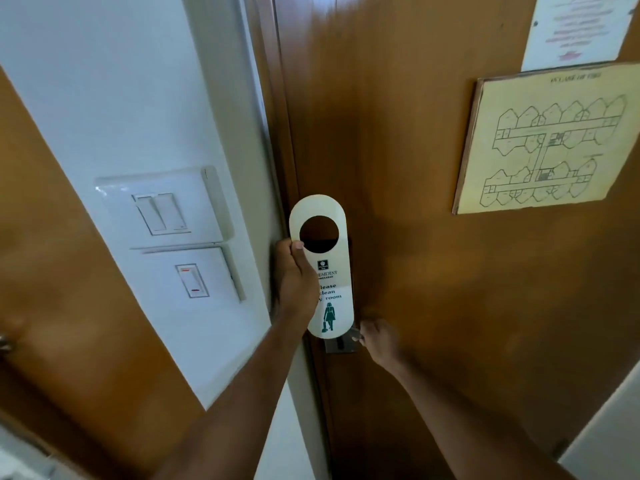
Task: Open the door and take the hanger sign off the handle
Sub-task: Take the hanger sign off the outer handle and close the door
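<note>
The hanger sign point(323, 268) is in the left hand point(294, 275), thumb pinching its left edge just below the hole. Its long axis runs pretty much vertical, hole end up, cleaner figure at the bottom, printed face toward the camera. It's held in front of the wooden door point(398, 168), near the door's edge. The hand covers the start of each text line. The right hand point(377, 341) is curled on the handle point(341, 344), mostly hidden behind the sign, so its shape is hard to make out.
</note>
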A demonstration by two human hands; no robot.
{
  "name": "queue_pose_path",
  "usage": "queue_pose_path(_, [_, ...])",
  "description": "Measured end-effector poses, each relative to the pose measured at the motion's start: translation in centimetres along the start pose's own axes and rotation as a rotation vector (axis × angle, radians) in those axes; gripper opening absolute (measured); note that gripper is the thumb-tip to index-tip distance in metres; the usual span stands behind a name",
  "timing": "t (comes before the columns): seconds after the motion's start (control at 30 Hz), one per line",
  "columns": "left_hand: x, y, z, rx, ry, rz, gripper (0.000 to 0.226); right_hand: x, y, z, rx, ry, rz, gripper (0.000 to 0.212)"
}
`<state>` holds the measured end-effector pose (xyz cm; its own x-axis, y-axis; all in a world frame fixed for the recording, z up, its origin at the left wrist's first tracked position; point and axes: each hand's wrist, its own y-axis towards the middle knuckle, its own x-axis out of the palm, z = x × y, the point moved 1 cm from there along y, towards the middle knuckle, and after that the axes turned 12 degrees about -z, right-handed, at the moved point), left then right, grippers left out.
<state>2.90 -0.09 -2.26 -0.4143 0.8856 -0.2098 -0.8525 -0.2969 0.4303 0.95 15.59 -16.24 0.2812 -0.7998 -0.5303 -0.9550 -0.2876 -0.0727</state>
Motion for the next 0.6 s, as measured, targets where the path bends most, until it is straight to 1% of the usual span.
queue_pose_path(0.07, [0.5, 1.1, -0.3, -0.005, 0.002, 0.018, 0.014, -0.3, 0.5, -0.1, -0.022, 0.006, -0.006, 0.04])
queue_pose_path(0.13, [1.1, 2.2, -0.5, -0.023, 0.012, 0.022, 0.017, -0.7, 1.0, -0.3, -0.019, -0.028, -0.009, 0.027])
queue_pose_path(0.17, [1.3, 2.7, -0.6, -0.032, 0.019, 0.021, 0.018, -0.8, 1.1, -0.4, -0.006, -0.048, -0.017, 0.026])
queue_pose_path(0.23, [1.7, 3.6, -0.7, -0.029, 0.039, 0.03, 0.018, -0.8, 1.7, -0.5, -0.012, -0.088, -0.033, 0.038])
queue_pose_path(0.3, [1.9, 4.3, -0.9, -0.013, 0.068, 0.044, 0.017, -0.6, 2.2, -0.4, -0.005, -0.029, -0.047, 0.044])
queue_pose_path(0.43, [2.3, 4.9, -1.4, 0.021, 0.102, 0.052, 0.016, -0.7, 2.8, -0.4, 0.022, -0.005, -0.074, 0.045])
queue_pose_path(0.6, [2.7, 5.3, -1.9, 0.032, 0.116, 0.043, 0.014, -0.8, 3.2, -0.7, 0.033, -0.128, -0.093, 0.046])
